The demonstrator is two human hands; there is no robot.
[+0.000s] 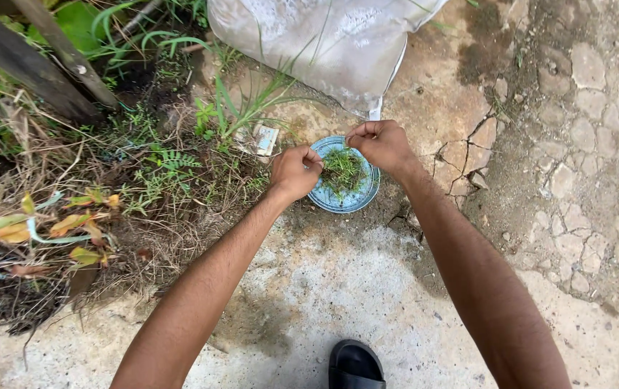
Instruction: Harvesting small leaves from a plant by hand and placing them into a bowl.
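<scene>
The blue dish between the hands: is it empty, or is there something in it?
Not empty. The dish holds a small heap of green sprigs at its middle.

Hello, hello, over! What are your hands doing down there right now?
Left hand and right hand both in a pinching grip over the round blue plastic lid. Small pile of green grass cuttings on it. White plastic sack just beyond, not in the way.

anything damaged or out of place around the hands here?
Yes. The concrete right of the blue plate is cracked and breaking up. A small packet lies littered in the weeds. Both hands, left and right, pinch green sprigs over the plate; nothing spilled.
</scene>
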